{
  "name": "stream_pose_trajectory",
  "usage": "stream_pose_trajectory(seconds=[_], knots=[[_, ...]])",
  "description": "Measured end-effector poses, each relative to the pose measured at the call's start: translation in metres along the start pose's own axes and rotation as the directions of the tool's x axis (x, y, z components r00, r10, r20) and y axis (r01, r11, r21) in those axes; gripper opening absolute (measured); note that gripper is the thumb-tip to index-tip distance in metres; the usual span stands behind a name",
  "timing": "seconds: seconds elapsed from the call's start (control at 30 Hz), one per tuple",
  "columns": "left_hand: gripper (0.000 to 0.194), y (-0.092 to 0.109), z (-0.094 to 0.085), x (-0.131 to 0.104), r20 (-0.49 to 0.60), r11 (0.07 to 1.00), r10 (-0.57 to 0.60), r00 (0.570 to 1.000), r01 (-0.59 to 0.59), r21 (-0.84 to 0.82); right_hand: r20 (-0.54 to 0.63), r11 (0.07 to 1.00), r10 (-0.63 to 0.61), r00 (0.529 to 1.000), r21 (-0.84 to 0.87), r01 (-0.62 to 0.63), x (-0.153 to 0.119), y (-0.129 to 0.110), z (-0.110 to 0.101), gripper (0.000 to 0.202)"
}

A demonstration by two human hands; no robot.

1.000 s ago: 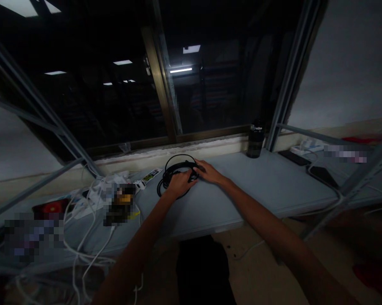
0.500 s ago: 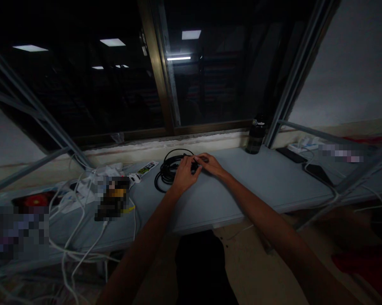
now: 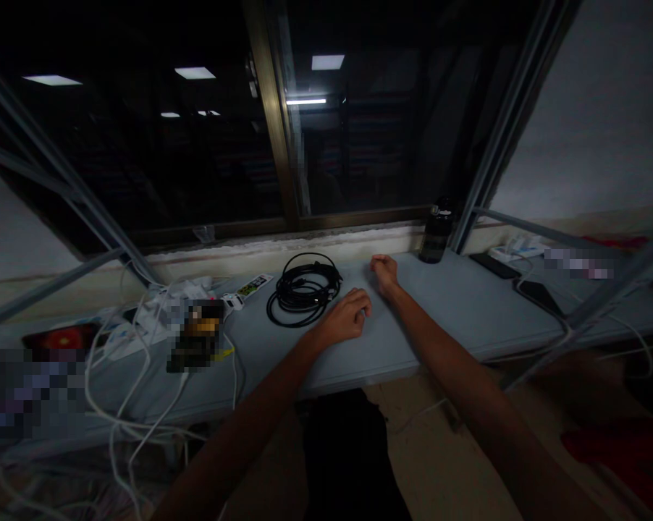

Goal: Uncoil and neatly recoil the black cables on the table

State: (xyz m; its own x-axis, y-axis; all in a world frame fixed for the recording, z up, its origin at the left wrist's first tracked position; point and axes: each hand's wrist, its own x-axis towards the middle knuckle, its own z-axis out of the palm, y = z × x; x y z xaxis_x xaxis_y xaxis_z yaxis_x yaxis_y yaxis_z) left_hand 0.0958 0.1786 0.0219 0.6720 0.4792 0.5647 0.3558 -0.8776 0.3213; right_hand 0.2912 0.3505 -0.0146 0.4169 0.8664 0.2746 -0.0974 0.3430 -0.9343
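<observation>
Head view: coiled black cable [image 3: 298, 294] lies on the surface [image 3: 483, 311] near the left hand [image 3: 349, 315] and right hand [image 3: 384, 274], both curled, any grasp hidden. Probably light and pliant, it suits a grip across its bundled strands.

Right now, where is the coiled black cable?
In the head view, the coiled black cable lies just left of centre on the grey tabletop, immediately left of the left hand.

Black bottle [image 3: 436, 237] upright on grey tabletop [image 3: 457, 311], before a sliding window [image 3: 275, 116]. To its right: white power strip [image 3: 514, 250] beside a flat dark device [image 3: 494, 265]. Leftward: tangled white cables [image 3: 136, 430], printed card [image 3: 255, 286].
</observation>
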Motion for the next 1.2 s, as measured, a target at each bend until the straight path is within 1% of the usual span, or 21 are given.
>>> stream_pose_trajectory(seconds=[0.07,0.13,0.27,0.67,0.87,1.2], knots=[[0.034,0.001,0.001,0.0,0.065,1.0,-0.001,0.998,0.001,-0.002,-0.026,1.0,0.013,1.0,0.006,-0.013,0.001,0.001,-0.002,0.026],[0.031,0.002,0.001,-0.001,0.106,1.0,0.0,0.994,-0.001,0.012,-0.031,1.0,0.022,0.999,0.009,-0.022,0.001,0.001,-0.002,0.024],[0.026,0.004,-0.001,-0.003,0.131,1.0,-0.016,0.991,0.013,0.028,-0.022,0.999,0.034,0.999,0.008,-0.034,-0.001,0.0,-0.002,0.025],[0.02,0.005,-0.003,-0.002,0.131,0.999,-0.053,0.99,0.053,0.005,-0.029,0.999,0.046,0.999,-0.027,-0.046,-0.007,-0.007,-0.002,0.024],[0.02,0.003,-0.002,-0.003,0.126,0.999,-0.051,0.991,0.051,0.004,-0.038,0.998,0.056,0.998,-0.022,-0.057,-0.007,-0.008,-0.002,0.021],[0.019,0.001,-0.003,-0.005,0.111,0.998,-0.06,0.992,0.059,0.01,-0.043,0.998,0.068,0.997,0.002,-0.068,-0.008,-0.008,0.0,0.022]])
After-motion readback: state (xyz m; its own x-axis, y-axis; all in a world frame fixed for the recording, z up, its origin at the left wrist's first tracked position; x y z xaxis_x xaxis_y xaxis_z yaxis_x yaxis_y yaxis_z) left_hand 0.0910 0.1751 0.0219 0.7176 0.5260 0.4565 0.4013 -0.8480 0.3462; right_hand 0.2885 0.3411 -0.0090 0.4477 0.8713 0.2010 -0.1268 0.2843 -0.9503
